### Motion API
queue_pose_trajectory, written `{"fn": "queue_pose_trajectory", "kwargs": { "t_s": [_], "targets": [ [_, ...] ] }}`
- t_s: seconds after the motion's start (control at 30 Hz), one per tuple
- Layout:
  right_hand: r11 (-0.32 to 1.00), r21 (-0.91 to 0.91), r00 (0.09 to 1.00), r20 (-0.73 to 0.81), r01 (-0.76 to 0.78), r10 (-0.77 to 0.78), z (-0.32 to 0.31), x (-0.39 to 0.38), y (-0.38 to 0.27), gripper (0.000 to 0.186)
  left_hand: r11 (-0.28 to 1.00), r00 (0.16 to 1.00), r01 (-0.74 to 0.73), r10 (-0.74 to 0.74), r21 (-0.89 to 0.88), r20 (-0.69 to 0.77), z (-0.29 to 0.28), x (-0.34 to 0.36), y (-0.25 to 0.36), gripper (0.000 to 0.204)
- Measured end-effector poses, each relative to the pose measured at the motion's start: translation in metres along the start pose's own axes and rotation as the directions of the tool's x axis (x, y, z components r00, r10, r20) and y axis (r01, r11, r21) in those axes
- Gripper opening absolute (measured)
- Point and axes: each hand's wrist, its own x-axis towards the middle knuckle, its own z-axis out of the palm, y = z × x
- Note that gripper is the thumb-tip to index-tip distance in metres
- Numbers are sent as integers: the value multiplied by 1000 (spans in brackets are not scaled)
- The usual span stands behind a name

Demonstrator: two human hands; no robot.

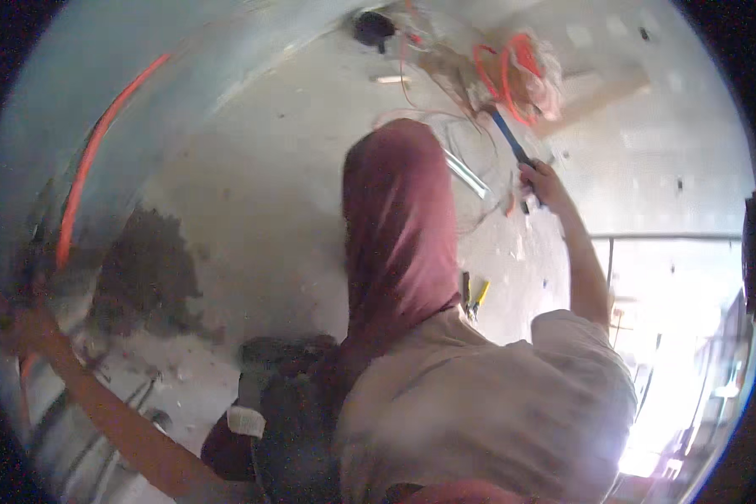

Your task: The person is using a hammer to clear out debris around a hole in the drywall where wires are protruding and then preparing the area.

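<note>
My right hand (540, 183) is raised at the upper right, its fingers wrapped round the dark grip of a blue-handled hammer (511, 139). The hammer's far end is blurred, so its head does not show clearly. My left hand (35, 326) reaches out to the far left, beside the lower part of an orange corrugated conduit (92, 151) that runs up the wall. Dark shadow and blur hide the left fingers, and whether they grip the conduit cannot be made out.
Pliers with yellow-and-black handles (476, 298) lie on the floor by my knee. Farther off are a coil of orange conduit (521, 76) with clear plastic, a metal strip (466, 174), loose wires and a black round object (374, 29). Dark rubble (147, 273) lies near the wall.
</note>
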Motion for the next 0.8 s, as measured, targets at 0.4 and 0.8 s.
{"fn": "queue_pose_trajectory", "kwargs": {
  "t_s": [0.4,0.8],
  "targets": [
    [840,-474,824,-563,-263,-60,79,-28,47,38,998,997,-61,61,-13,-38,29,-6,-17,113],
    [205,-868,864,-483,-452,-141,-5,-3,115,37,998,999,-49,48,36,11,37,7,-11,116]
  ]
}}
